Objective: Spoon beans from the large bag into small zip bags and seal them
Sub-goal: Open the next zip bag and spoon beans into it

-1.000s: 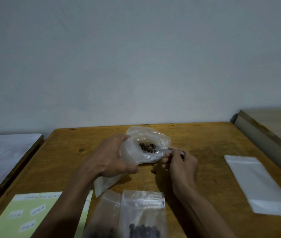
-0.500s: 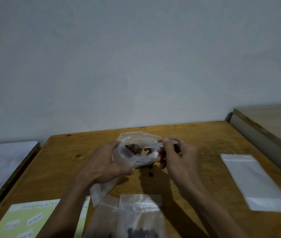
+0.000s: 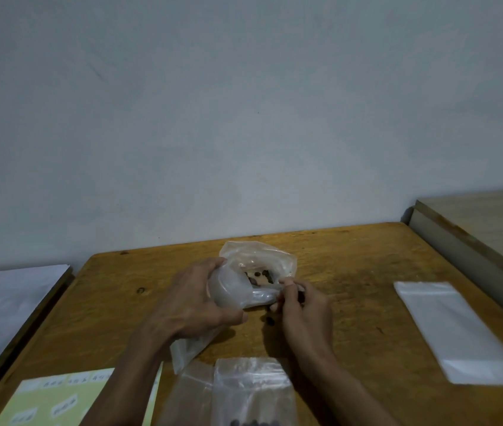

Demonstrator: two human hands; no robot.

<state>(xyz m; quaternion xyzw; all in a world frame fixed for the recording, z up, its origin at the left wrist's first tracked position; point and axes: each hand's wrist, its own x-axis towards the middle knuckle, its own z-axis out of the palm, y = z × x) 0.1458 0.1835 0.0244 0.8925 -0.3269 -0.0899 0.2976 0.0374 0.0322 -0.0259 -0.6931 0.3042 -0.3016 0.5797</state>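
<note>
The left hand [image 3: 193, 305] grips the large bean bag's [image 3: 256, 272] open mouth, while the right hand [image 3: 298, 298], just beside, pinches the spoon handle [image 3: 264, 294] pointing leftward into it.

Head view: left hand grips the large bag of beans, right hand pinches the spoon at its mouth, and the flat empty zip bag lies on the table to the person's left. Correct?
Not quite. In the head view the flat empty zip bag lies to the person's right on the table, not the left. The rest holds: the left hand grips the large bag, the right hand pinches the spoon.

Dim, soft, slightly blurred lighting
</note>
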